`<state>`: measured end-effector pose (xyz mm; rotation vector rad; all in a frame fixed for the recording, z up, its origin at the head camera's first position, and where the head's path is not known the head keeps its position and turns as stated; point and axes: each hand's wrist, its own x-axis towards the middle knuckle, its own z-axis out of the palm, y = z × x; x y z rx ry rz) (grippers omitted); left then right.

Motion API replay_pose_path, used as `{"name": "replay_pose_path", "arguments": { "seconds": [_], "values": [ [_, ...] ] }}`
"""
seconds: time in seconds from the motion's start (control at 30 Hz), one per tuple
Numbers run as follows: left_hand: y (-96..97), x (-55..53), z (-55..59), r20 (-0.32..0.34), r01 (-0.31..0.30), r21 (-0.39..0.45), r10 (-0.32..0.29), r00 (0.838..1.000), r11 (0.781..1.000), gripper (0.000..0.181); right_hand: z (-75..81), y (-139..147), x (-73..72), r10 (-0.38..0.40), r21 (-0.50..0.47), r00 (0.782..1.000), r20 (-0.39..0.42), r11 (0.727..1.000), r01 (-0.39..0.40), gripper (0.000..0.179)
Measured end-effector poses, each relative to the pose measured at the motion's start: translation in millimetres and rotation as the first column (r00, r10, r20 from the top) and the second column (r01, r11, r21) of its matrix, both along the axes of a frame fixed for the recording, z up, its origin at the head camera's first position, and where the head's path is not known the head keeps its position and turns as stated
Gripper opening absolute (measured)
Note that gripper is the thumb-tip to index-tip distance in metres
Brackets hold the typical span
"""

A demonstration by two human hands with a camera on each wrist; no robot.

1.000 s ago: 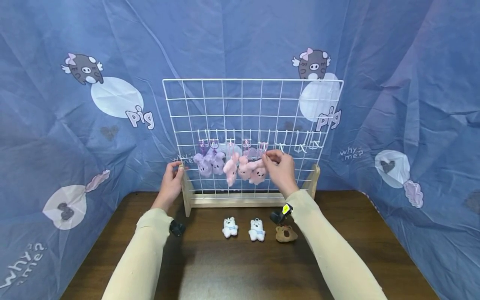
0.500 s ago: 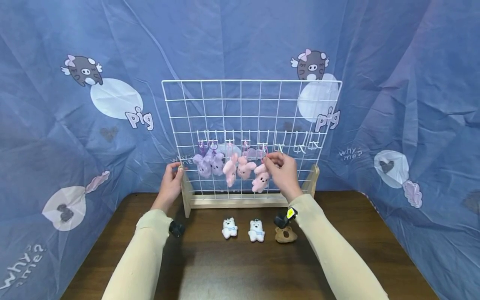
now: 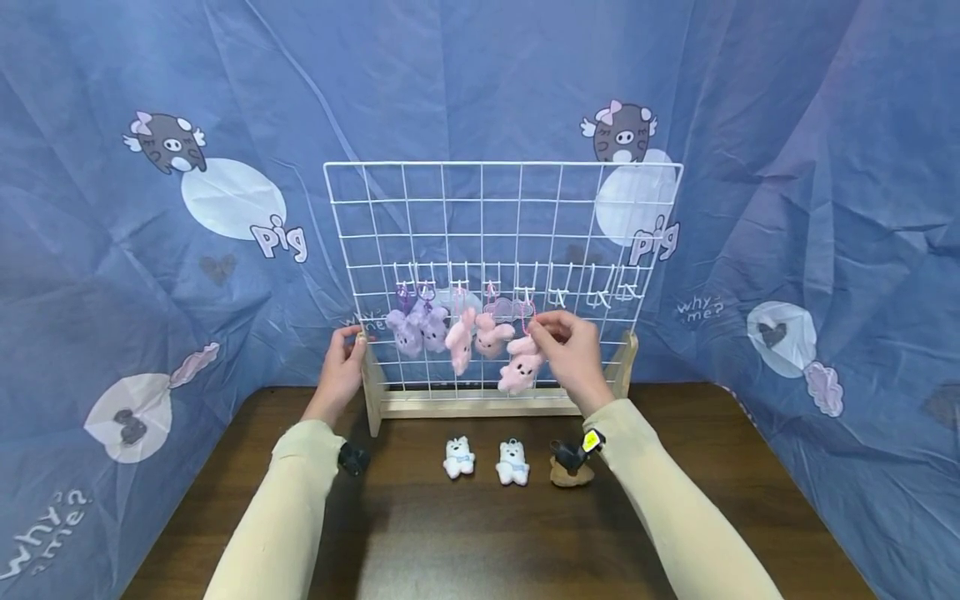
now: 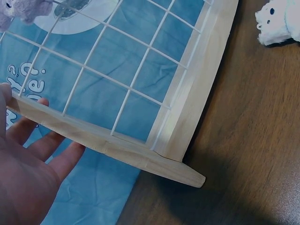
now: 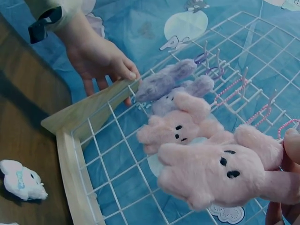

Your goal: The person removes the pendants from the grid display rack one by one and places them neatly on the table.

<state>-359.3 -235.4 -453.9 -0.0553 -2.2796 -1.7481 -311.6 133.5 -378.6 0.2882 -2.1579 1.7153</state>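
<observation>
My right hand (image 3: pixel 573 350) pinches a pink plush bunny keychain (image 3: pixel 521 368) near its ear and pink bead chain (image 3: pixel 528 315). In the right wrist view the bunny (image 5: pixel 211 176) tilts sideways, its face toward the camera. The chain loop shows just under a white hook (image 3: pixel 525 297) on the wire grid rack (image 3: pixel 480 201). Two other pink bunnies (image 3: pixel 461 342) and two purple plush keychains (image 3: pixel 407 332) hang left of it. My left hand (image 3: pixel 345 358) grips the rack's left wooden post (image 3: pixel 372 387); in the left wrist view its fingers (image 4: pixel 65 161) reach behind the post (image 4: pixel 117 152).
Two white plush bears (image 3: pixel 459 458) lie on the brown table (image 3: pixel 450 542) before the rack. A brown plush (image 3: pixel 572 477) lies right of them, partly hidden by the right wrist camera (image 3: pixel 570 456). Several bare hooks (image 3: pixel 598 298) stand to the right. Blue patterned cloth (image 3: pixel 480 75) surrounds the table.
My right hand has moved slightly right and down. The pink bunny has come down with it, its chain loop now lower against the hook. The left hand stays on the post.
</observation>
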Motion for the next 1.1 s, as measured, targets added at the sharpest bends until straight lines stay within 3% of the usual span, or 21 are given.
{"name": "replay_pose_path", "arguments": {
  "seconds": [0.5,1.1],
  "values": [
    [-0.4,-0.9,-1.6,0.009,0.009,0.002,-0.009,1.000,1.000,0.041,4.7,-1.9,11.2,0.033,-0.006,0.999,-0.020,0.999,-0.033,0.016],
    [0.7,-0.1,-0.4,-0.010,0.005,0.005,-0.005,1.000,1.000,0.041,-8.6,-32.8,14.7,0.186,0.061,0.982,-0.043,0.981,-0.183,0.013]
  ]
}}
